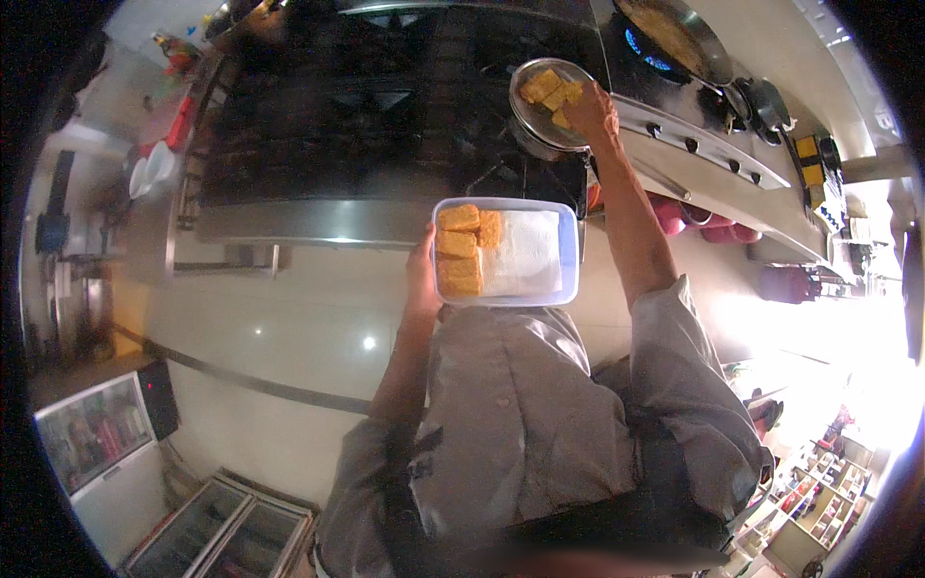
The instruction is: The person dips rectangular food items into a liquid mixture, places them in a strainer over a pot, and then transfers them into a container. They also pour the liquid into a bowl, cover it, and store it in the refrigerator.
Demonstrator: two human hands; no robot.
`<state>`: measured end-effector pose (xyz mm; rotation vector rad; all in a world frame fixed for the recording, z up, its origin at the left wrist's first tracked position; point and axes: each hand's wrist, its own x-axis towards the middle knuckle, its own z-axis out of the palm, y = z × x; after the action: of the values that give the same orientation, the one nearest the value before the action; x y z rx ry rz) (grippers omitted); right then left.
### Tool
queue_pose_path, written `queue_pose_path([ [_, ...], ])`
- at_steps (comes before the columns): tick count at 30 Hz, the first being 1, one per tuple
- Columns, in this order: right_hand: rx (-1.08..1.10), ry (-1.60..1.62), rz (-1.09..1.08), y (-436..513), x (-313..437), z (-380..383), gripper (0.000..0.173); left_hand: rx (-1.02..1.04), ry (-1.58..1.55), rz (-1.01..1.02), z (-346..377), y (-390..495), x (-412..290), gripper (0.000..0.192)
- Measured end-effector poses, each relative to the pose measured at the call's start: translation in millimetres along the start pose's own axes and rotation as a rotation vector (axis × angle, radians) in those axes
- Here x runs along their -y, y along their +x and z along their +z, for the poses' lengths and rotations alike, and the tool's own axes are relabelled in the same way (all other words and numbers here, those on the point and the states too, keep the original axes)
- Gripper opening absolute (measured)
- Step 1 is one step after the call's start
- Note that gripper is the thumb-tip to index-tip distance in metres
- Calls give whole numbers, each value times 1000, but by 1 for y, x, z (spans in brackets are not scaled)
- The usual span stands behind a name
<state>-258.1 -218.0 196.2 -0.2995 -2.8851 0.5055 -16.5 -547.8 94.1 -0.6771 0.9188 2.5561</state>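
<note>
My left hand (423, 273) grips the left side of a plastic container (571, 253) in front of my body. White paper towel (526, 249) lines the container, and several golden fried blocks (457, 246) lie at its left end. My right hand (594, 112) reaches into a round metal strainer or bowl (531, 130), its fingers at the golden fried pieces (542, 87) inside. Whether the fingers hold a piece cannot be made out. The strainer sits on top of a metal pot (538, 148) at the right of the dark stove.
A wide gas stove (311, 159) spans the area ahead. At upper right, a frying pan (676, 36) with brown contents sits over a lit blue burner flame (647, 54). Control knobs (691, 145) line the metal front beside my right forearm. White bowls (152, 170) stand at the left.
</note>
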Motion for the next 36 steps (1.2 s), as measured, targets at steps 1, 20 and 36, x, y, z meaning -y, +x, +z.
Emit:
queue_pose_path([
  [1,21,-33,18,5,-2,4,57,-11,13,31,1,0,0,55],
  [20,770,523,57,-293,11,48,49,28,90,2,-9,5,4,64],
  [36,56,508,-360,-194,18,6,23,27,6,-2,-4,6,1,57],
])
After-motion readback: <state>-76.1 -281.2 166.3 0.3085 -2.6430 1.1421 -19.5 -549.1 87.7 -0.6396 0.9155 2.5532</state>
